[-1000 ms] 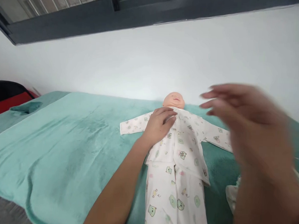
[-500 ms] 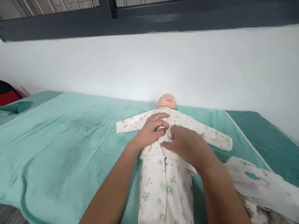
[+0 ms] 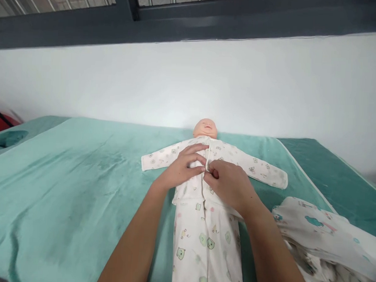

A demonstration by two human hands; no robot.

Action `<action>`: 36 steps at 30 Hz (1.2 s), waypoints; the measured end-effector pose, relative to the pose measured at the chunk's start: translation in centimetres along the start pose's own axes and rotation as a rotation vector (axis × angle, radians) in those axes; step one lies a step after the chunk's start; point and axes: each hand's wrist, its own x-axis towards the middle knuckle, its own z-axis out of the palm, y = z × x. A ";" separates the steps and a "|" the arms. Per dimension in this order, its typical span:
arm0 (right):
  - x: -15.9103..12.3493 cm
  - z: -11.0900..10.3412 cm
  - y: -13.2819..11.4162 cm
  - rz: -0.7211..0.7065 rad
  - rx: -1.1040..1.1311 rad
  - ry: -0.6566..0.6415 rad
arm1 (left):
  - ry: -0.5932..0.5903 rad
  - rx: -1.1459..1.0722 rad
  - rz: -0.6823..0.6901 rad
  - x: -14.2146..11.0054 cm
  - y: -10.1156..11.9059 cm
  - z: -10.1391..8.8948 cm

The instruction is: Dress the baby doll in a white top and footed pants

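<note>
A baby doll (image 3: 205,128) lies on its back, dressed in a white long-sleeved baby shirt (image 3: 231,153) with small animal prints. Its sleeves stretch out to both sides. Matching baby trousers (image 3: 206,250) cover the legs below the shirt hem. My left hand (image 3: 188,164) rests on the chest with fingers spread, their tips beside the front opening. From the other side, my right hand (image 3: 228,180) pinches the shirt's front edge between thumb and curled forefinger. The fastening at the fingertips is too small to make out.
A teal blanket (image 3: 80,186) covers the surface under the doll. Folded printed baby clothes (image 3: 324,230) are piled at the lower right. Behind stands a white wall (image 3: 165,86) beneath a dark window frame (image 3: 211,27). Something red and black (image 3: 0,122) shows at the far left.
My right thumb and forefinger have closed together at the shirt's front edge. My left hand stays on the chest, nearly in place. The view has shifted slightly.
</note>
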 end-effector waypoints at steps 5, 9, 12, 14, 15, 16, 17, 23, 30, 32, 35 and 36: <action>0.4 -0.5 1.9 -0.039 0.342 -0.062 | 0.032 0.022 0.034 0.0 0.2 0.3; 0.5 -0.5 2.5 -0.045 0.494 -0.063 | 0.047 0.036 0.032 0.0 0.4 0.5; 0.6 -0.5 2.5 -0.054 0.494 -0.042 | 0.052 0.045 0.044 0.0 0.3 0.6; 0.6 -0.5 2.4 -0.050 0.455 -0.043 | 0.050 0.051 0.056 0.0 0.3 0.6; 0.7 -0.5 2.3 -0.045 0.434 -0.044 | 0.048 0.054 0.060 0.0 0.3 0.6; 0.7 -0.5 2.2 -0.040 0.413 -0.045 | 0.047 0.057 0.061 0.0 0.3 0.6; 0.7 -0.5 2.1 -0.035 0.397 -0.042 | 0.048 0.060 0.059 0.0 0.3 0.6; 1.0 0.2 1.7 0.089 0.460 0.070 | 0.046 0.038 0.009 0.0 0.5 0.6; 1.4 0.8 2.5 0.337 0.905 0.329 | 0.394 -0.277 -0.031 0.7 -0.7 1.4; 1.5 0.8 2.7 0.441 0.963 0.472 | 0.618 -0.332 -0.085 0.9 -1.5 1.4; 1.6 0.8 3.8 0.603 0.993 0.665 | 0.924 -0.423 -0.204 1.1 -2.7 0.8; 1.6 0.8 4.5 0.653 1.018 0.728 | 0.982 -0.475 -0.233 1.0 -3.1 0.4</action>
